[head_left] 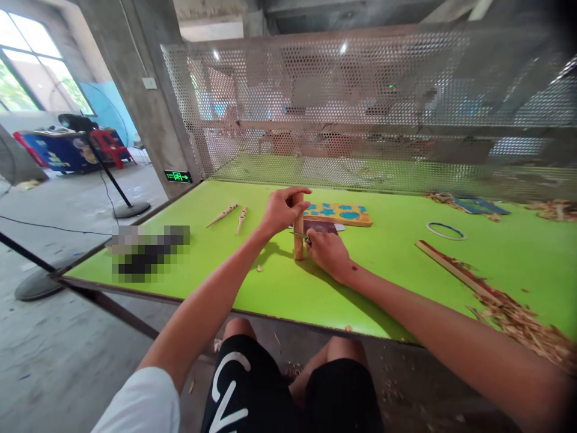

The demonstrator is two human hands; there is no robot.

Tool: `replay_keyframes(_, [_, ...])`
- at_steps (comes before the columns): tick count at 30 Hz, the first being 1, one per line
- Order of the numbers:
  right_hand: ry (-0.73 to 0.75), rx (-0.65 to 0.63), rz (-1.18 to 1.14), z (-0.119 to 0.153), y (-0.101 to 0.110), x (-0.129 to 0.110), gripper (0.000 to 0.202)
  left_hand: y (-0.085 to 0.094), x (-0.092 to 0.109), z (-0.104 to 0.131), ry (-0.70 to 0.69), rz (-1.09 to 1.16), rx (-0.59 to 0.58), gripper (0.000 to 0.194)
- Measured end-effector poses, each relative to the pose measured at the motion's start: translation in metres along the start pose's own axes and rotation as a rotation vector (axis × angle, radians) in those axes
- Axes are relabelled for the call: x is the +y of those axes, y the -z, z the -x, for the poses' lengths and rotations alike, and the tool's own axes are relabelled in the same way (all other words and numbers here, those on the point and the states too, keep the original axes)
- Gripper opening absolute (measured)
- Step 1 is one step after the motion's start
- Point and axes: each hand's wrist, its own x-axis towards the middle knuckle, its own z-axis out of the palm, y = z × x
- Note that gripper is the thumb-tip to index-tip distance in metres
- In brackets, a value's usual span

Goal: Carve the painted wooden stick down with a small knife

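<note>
My left hand grips the top of an upright wooden stick, whose lower end rests on the green table. Beside it, my right hand is closed around a small knife, its thin blade against the stick's side. Most of the knife's handle is hidden by the fingers. Just behind the hands lie a yellow board with blue shapes and a dark brown flat piece. Two carved, pointed wooden sticks, one slanted and one shorter, lie left of my left hand.
At right are a long red-edged wooden strip, a heap of shavings, a ring and a blue flat piece. A perforated metal screen borders the table's back. A blurred dark object lies left.
</note>
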Motion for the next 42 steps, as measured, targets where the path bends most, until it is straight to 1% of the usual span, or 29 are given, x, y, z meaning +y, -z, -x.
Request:
replay_keyframes(4, [0.041,-0.024,0.007,0.001,-0.002,0.002,0.025,0.005,-0.003,-0.001,0.01,0.048,-0.021,0.03])
replay_keyframes(10, [0.143,-0.115,0.056,0.003,0.001,0.004,0.026,0.027,-0.007,-0.003,0.032,0.081,-0.085,0.027])
replay_keyframes(13, [0.164,-0.127,0.062,0.001,0.003,0.003,0.027,0.033,-0.011,-0.004,0.05,0.119,-0.109,0.027])
replay_keyframes(15, [0.138,-0.098,0.059,0.001,0.005,0.002,0.027,0.031,-0.012,-0.005,0.058,0.148,-0.112,0.027])
replay_keyframes(19, [0.072,-0.035,0.065,0.002,0.005,-0.003,0.027,0.022,-0.01,-0.005,0.046,0.18,-0.106,0.028])
replay_keyframes(22, [0.073,-0.064,0.035,0.003,0.006,-0.006,0.026,0.02,-0.007,-0.004,0.04,0.186,-0.106,0.027])
replay_keyframes(25, [0.079,-0.101,0.02,0.005,0.007,-0.006,0.026,0.022,-0.008,-0.003,0.036,0.176,-0.105,0.025])
replay_keyframes(28, [0.09,-0.153,0.054,0.007,0.011,-0.004,0.028,0.027,-0.012,-0.004,0.036,0.176,-0.108,0.025])
replay_keyframes(31, [0.133,-0.21,0.102,0.009,0.016,-0.001,0.029,0.031,-0.018,-0.005,0.056,0.19,-0.098,0.025])
replay_keyframes(33, [0.151,-0.218,0.113,0.008,0.017,0.0,0.028,0.032,-0.019,-0.005,0.069,0.194,-0.096,0.026])
replay_keyframes(36, [0.124,-0.172,0.098,0.008,0.016,0.0,0.028,0.025,-0.015,-0.004,0.061,0.164,-0.095,0.028])
replay_keyframes(39, [0.071,-0.095,0.097,0.007,0.015,-0.005,0.031,0.014,-0.004,-0.002,0.019,0.07,-0.056,0.029])
replay_keyframes(42, [0.034,-0.092,0.095,0.008,0.014,-0.01,0.03,0.007,0.004,-0.001,0.011,-0.038,-0.02,0.028])
